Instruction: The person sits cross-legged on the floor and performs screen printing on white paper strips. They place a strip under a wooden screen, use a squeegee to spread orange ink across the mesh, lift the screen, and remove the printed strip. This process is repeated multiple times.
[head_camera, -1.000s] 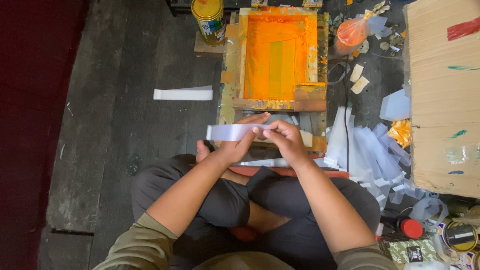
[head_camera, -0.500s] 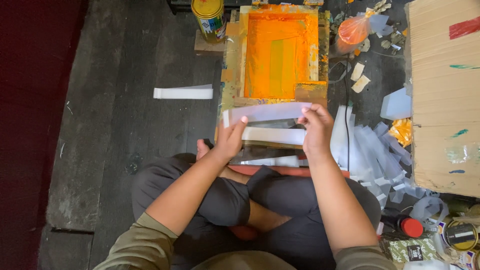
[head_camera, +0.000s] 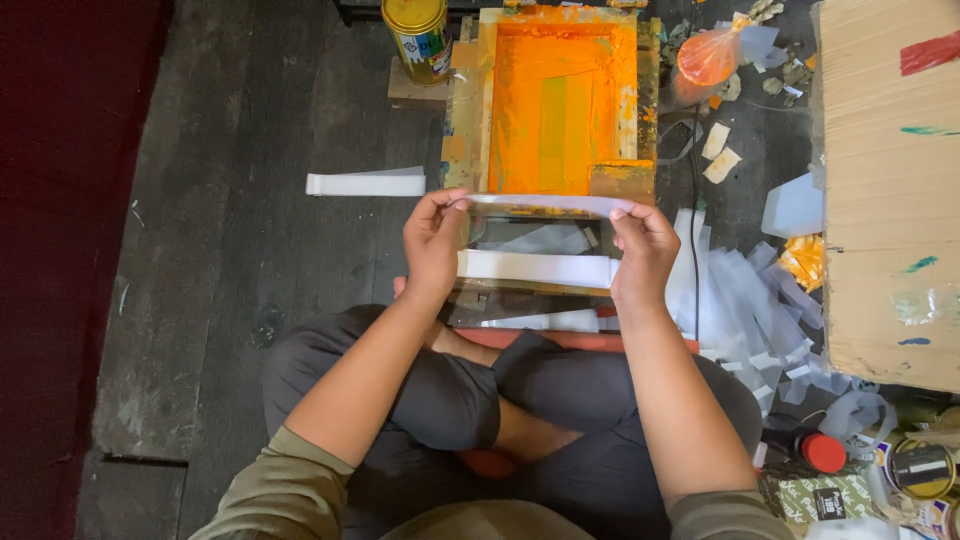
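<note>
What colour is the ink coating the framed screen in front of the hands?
Bright orange, with a paler greenish-yellow strip down the middle of the framed screen. The head view, the only one, shows it clearly.

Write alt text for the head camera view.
A seated, cross-legged person's left hand and right hand hold a clear plastic strip by its ends, before an orange-inked printing screen on a dark wooden floor.

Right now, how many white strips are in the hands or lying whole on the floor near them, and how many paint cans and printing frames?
White strips: 4, one held, three lying
Paint cans: 1
Orange printing frames: 1
Total: 6
</note>
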